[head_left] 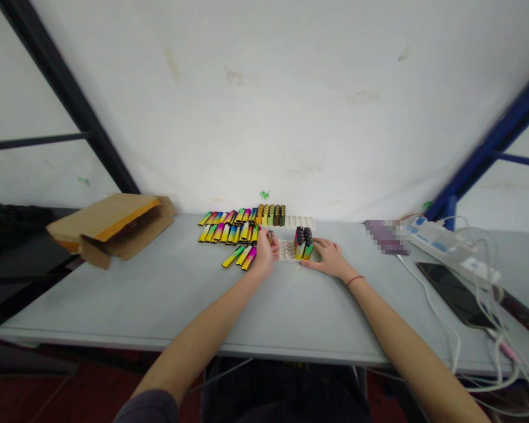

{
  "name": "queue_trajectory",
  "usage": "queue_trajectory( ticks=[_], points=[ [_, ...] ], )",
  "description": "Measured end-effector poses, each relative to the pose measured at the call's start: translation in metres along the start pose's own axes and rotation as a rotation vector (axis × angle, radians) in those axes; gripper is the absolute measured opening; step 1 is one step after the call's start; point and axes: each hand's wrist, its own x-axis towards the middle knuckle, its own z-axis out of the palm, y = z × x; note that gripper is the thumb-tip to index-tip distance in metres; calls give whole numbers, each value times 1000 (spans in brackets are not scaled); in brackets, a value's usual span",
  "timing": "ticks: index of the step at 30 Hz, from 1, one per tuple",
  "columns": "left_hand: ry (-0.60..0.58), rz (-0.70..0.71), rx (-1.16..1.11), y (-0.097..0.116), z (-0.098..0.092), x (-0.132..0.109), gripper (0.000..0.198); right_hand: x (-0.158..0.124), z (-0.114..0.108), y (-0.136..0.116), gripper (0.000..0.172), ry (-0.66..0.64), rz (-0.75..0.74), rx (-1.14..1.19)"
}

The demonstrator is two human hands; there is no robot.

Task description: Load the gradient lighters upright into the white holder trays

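My left hand is closed around a lighter, whose dark top shows above the fingers. To its right is a white tray with cup-like hollows. Several upright lighters with dark tops stand at the tray's right end. My right hand lies beside them, thumb and fingers spread around the tray's right end. Left of my left hand, shiny rainbow-coloured lighters lie in rows, with a few loose ones nearer me. Behind, more upright lighters fill part of a second white tray.
An open cardboard box lies on its side at the table's left. On the right are a blurred-out purple item, a white power strip, a dark phone and tangled white cables. A wall closes off the back.
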Motion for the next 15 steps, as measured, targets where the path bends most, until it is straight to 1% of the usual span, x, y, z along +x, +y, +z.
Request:
queue_trajectory(
  ticks=[5, 8, 10, 12, 13, 15],
  points=[
    [18, -7, -3, 3, 0, 0, 38, 0, 0, 0, 76, -1, 0, 13],
    [1, 12, 12, 5, 2, 3, 42, 0, -1, -1, 76, -6, -2, 19],
    [-17, 43, 64, 7, 3, 9, 43, 0, -2, -2, 75, -5, -3, 23],
    [-27, 136, 177, 10, 5, 18, 37, 0, -2, -2, 75, -7, -2, 27],
    [-34, 211, 259, 11, 6, 23, 32, 0, -2, -3, 75, -9, -2, 28],
    [-61, 417, 461, 12, 7, 34, 21, -1, -3, -3, 75, -11, -1, 26]
  ],
)
